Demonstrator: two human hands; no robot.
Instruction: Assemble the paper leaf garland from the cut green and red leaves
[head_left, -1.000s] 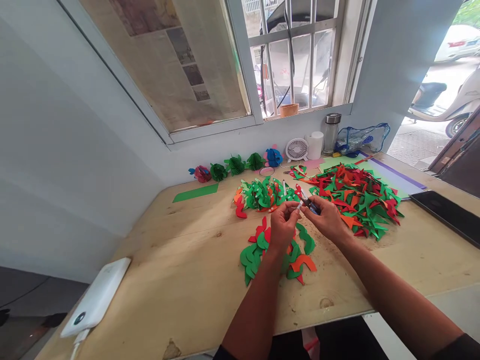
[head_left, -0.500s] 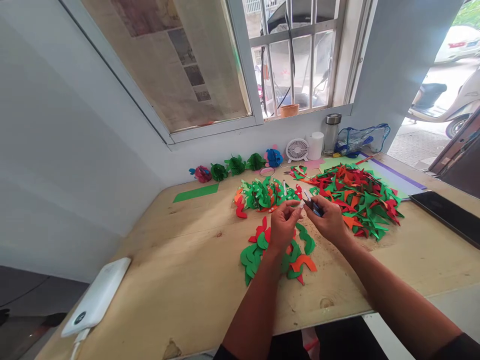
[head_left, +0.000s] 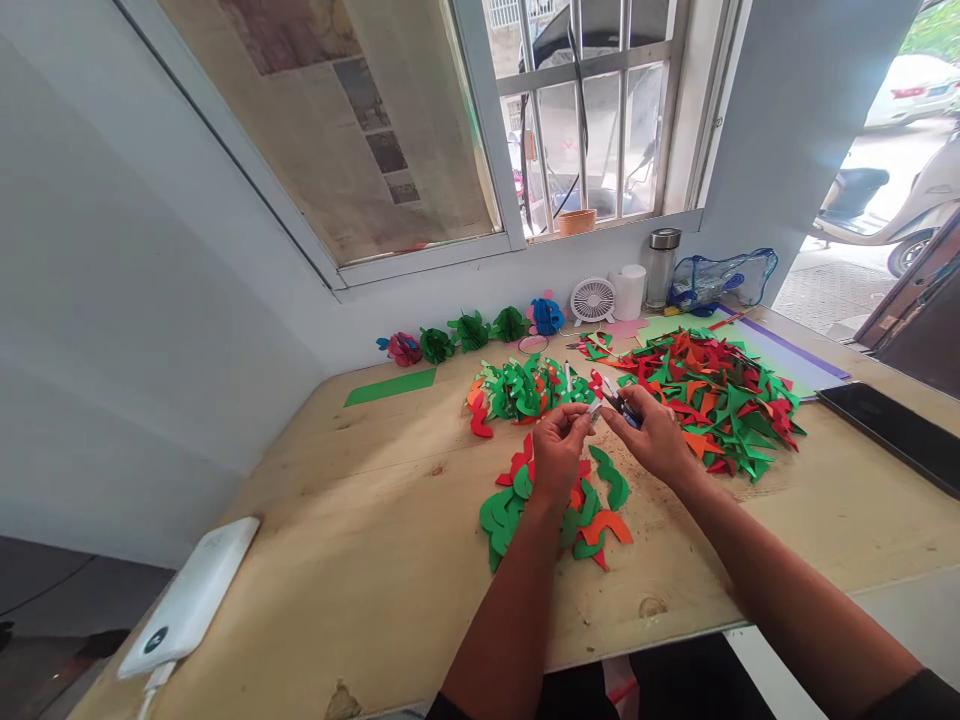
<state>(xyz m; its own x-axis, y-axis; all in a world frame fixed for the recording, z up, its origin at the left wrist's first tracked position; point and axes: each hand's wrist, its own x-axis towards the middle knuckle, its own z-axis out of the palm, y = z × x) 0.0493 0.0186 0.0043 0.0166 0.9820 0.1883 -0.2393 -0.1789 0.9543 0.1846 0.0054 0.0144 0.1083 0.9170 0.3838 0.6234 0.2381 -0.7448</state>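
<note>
My left hand [head_left: 561,440] pinches a small white piece [head_left: 595,408] between thumb and fingertips, above a loose heap of curved green, red and orange paper cut-outs [head_left: 502,515]. Closed around what looks like dark scissors [head_left: 622,408], my right hand [head_left: 654,440] is just to the right, the tips pointing up and left near the white piece. My fingers cover most of the tool. Beyond my hands lies a second heap of cut-outs [head_left: 525,388], with pale patches on many of them. A large pile of pointed red, green and orange scraps [head_left: 720,400] lies beside my right hand.
Along the wall stand several paper ornaments [head_left: 472,330], a small white fan [head_left: 594,300], a white cylinder [head_left: 631,290] and a glass bottle [head_left: 661,270]. A black phone [head_left: 892,430] lies at right, a white power bank [head_left: 191,595] at left, a green strip [head_left: 390,387] farther back.
The tool in my right hand has drawn slightly back from my left fingers, and its tips look more parted. The white piece shows more clearly in my left hand, which has shifted slightly left.
</note>
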